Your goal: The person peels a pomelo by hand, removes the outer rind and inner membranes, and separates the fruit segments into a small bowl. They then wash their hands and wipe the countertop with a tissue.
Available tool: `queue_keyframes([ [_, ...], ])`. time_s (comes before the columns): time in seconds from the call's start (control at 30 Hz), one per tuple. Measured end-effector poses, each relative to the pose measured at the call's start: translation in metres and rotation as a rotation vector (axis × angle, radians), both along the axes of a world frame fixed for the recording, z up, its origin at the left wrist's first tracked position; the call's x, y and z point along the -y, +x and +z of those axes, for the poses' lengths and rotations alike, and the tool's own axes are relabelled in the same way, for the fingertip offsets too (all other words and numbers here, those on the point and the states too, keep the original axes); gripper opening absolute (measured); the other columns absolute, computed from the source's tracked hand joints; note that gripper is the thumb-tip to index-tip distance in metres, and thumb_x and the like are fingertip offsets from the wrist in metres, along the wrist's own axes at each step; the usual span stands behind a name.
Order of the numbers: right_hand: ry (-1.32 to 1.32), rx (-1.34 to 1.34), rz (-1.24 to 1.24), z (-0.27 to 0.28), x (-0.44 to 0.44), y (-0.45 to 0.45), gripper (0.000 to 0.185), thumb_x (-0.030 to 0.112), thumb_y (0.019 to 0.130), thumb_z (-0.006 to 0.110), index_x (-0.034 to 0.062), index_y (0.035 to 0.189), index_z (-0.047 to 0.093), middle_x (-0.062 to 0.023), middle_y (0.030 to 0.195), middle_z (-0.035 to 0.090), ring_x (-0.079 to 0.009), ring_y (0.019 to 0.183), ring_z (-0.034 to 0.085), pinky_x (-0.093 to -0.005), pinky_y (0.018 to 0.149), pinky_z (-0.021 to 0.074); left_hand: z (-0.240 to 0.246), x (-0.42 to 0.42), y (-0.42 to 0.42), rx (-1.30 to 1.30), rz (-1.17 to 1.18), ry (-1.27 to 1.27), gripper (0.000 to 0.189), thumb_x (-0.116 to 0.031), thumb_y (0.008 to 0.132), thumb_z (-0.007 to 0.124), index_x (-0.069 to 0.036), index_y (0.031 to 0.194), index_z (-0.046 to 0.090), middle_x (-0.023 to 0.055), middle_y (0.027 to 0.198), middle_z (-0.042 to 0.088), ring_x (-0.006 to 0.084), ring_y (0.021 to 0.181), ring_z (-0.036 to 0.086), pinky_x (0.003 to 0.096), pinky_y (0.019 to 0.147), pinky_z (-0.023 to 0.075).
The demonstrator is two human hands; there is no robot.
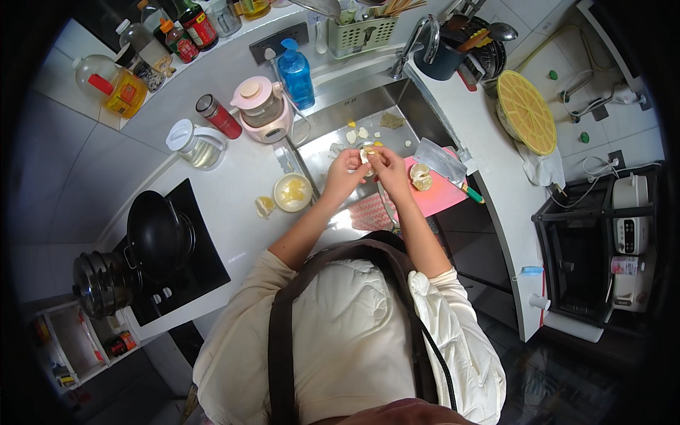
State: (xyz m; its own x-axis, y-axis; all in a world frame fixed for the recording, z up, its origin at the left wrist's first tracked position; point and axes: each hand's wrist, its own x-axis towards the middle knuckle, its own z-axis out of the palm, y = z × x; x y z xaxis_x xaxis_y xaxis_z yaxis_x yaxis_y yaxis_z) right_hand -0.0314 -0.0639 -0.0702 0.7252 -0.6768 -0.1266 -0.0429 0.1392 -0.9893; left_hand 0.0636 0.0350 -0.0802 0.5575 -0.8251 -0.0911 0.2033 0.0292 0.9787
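Note:
Above the sink [320,171], my left hand [345,172] and my right hand [390,171] meet around a piece of peeled citrus fruit [365,154]. Fingers of both hands pinch it and partly hide it. To the left, a pale bowl [278,200] holds yellow citrus flesh [294,189]. A citrus segment piece [264,206] lies on the counter beside that bowl. Right of my hands, a peeled citrus fruit [421,177], partly split, rests on a pink cutting board [435,201]. A cleaver [440,161] with a green-and-yellow handle lies across the same board.
Peel scraps [351,137] and a scouring pad [392,120] lie in the basin, under the faucet [417,45]. A pink electric kettle [260,109], blue pump bottle [296,74], red flask [219,116] and glass pitcher [196,144] stand back left. A wok [154,234] sits on the cooktop [207,271].

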Motion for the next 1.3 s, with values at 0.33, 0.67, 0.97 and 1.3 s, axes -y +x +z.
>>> queue_keyframes([
  [0.33, 0.083, -0.098, -0.035, -0.010, 0.017, 0.001, 0.014, 0.016, 0.089, 0.053, 0.0026, 0.087, 0.055, -0.0019, 0.067, 0.058, -0.0065, 0.051, 0.051, -0.0220, 0.041, 0.0414, -0.004, -0.008, 0.022, -0.362, -0.291, 0.074, 0.034, -0.006, 0.081, 0.063, -0.001, 0.113, 0.051, 0.0051, 0.101, 0.061, 0.0124, 0.087, 0.058, 0.0245, 0.072, 0.0475],
  [0.67, -0.408, -0.296, -0.010, -0.008, 0.023, 0.016, 0.048, 0.027, 0.089, 0.055, 0.0063, 0.131, 0.045, -0.0029, 0.079, 0.061, -0.0107, 0.073, 0.057, -0.0209, 0.048, 0.0459, -0.005, -0.009, 0.022, -0.390, -0.064, -0.111, 0.035, -0.006, 0.085, 0.059, -0.002, 0.118, 0.049, 0.0069, 0.103, 0.060, 0.0122, 0.087, 0.057, 0.0228, 0.063, 0.0468],
  [0.97, -0.048, -0.133, 0.245, 0.003, 0.009, 0.006, 0.031, 0.025, 0.086, 0.061, 0.0015, 0.106, 0.060, -0.0025, 0.081, 0.061, -0.0067, 0.068, 0.056, -0.0198, 0.051, 0.0452, -0.016, -0.003, 0.029, -0.026, 0.009, 0.044, 0.024, -0.016, 0.088, 0.058, -0.002, 0.107, 0.059, 0.0033, 0.093, 0.063, 0.0059, 0.077, 0.057, 0.0176, 0.053, 0.0428],
  [1.3, 0.426, 0.017, 0.035, -0.001, 0.017, -0.007, 0.023, 0.017, 0.088, 0.056, 0.0022, 0.106, 0.053, -0.0078, 0.093, 0.063, -0.0143, 0.080, 0.063, -0.0233, 0.056, 0.0533, -0.027, 0.016, 0.067, 0.268, -0.140, 0.576, 0.033, -0.032, 0.084, 0.062, -0.005, 0.103, 0.065, 0.0018, 0.082, 0.061, 0.0098, 0.069, 0.054, 0.0243, 0.054, 0.0401],
])
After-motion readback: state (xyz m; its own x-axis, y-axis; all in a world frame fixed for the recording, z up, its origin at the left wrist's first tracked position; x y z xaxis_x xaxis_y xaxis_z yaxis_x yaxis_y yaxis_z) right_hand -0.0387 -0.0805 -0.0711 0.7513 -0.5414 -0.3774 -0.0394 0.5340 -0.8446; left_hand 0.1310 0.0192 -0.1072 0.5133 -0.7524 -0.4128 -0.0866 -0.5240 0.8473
